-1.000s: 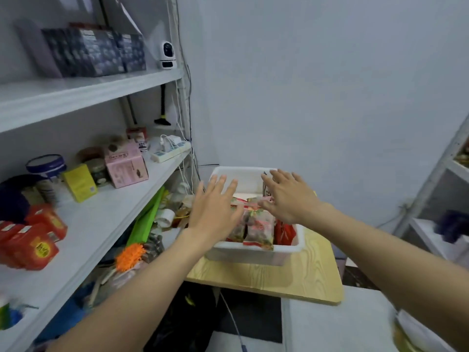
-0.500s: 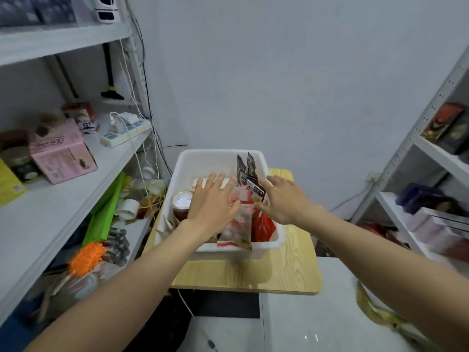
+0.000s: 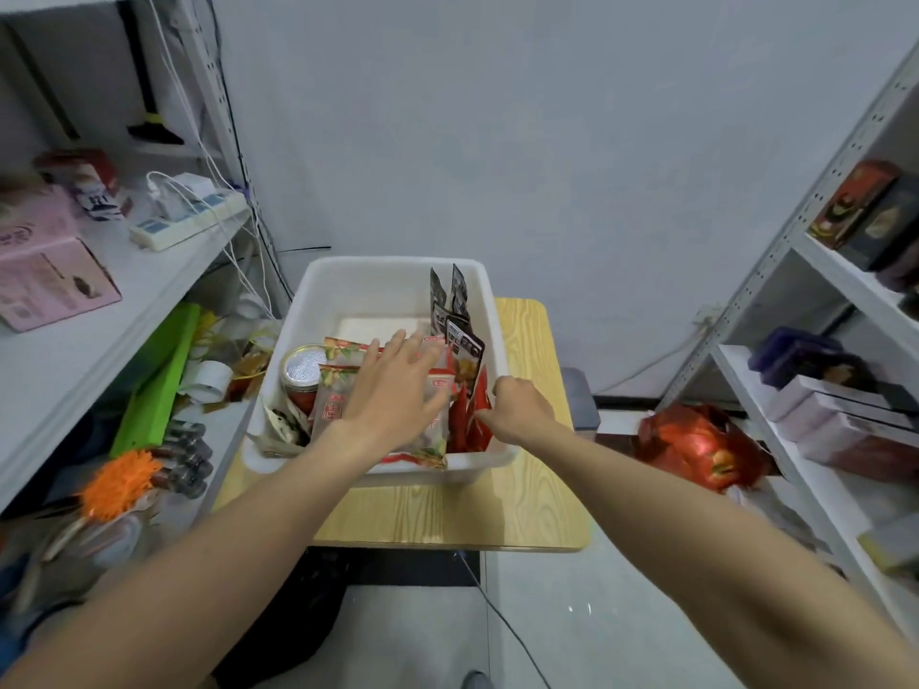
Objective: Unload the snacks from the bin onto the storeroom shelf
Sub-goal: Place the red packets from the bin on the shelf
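Observation:
A white plastic bin (image 3: pixel 393 273) stands on a small wooden table (image 3: pixel 532 509) between two shelf units. It holds several snack packets, a foil-lidded jar (image 3: pixel 302 366) and dark sachets (image 3: pixel 455 310) leaning on its right wall. My left hand (image 3: pixel 395 387) lies flat, fingers straight, on a clear red-trimmed snack packet (image 3: pixel 334 400). My right hand (image 3: pixel 519 407) is at the bin's right rim, fingers curled round the upright red packets (image 3: pixel 465 415). The white storeroom shelf (image 3: pixel 99 330) runs along the left.
On the left shelf lie a pink box (image 3: pixel 47 281), a small carton (image 3: pixel 97 189) and a power strip (image 3: pixel 191 218) with cables. Below it are a green board (image 3: pixel 159 385) and orange clutter (image 3: pixel 119 482). A red bag (image 3: pixel 696 447) sits on the floor by the right shelves (image 3: pixel 815 425).
The view has swung down and to the right, closer to the bin. My left hand reached deeper onto the snack packets. My right hand dropped to the red packets and its fingers curled.

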Demonstrator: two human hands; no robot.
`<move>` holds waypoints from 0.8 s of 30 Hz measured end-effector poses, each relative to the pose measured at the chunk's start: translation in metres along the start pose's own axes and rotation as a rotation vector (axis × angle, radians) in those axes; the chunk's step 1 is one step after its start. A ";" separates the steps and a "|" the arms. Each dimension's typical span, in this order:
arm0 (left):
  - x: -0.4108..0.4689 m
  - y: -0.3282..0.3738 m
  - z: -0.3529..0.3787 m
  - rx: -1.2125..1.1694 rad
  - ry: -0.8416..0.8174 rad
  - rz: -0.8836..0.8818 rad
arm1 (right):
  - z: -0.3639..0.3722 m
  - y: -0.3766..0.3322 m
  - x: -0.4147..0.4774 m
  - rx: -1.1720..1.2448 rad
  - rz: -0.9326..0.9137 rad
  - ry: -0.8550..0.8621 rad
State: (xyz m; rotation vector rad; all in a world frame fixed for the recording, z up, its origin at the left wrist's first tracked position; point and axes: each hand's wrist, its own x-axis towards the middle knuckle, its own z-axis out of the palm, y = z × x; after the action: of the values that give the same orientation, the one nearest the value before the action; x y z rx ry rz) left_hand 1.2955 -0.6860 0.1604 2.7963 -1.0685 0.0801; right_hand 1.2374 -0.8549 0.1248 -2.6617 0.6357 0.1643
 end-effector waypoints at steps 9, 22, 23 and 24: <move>0.002 -0.007 0.008 -0.041 -0.043 0.007 | 0.021 0.008 0.020 0.438 0.211 0.043; 0.025 -0.020 0.002 -0.100 -0.031 -0.068 | -0.047 -0.009 0.037 1.026 0.100 0.316; 0.027 -0.020 0.000 -0.117 -0.016 -0.065 | -0.054 -0.013 0.038 1.047 0.078 0.336; 0.028 -0.021 -0.001 -0.148 0.002 -0.062 | -0.062 -0.016 0.039 1.068 0.055 0.355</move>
State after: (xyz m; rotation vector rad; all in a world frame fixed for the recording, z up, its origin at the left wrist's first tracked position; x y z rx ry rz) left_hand 1.3306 -0.6892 0.1618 2.6937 -0.9452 -0.0032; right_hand 1.2809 -0.8827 0.1789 -1.6349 0.6464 -0.5087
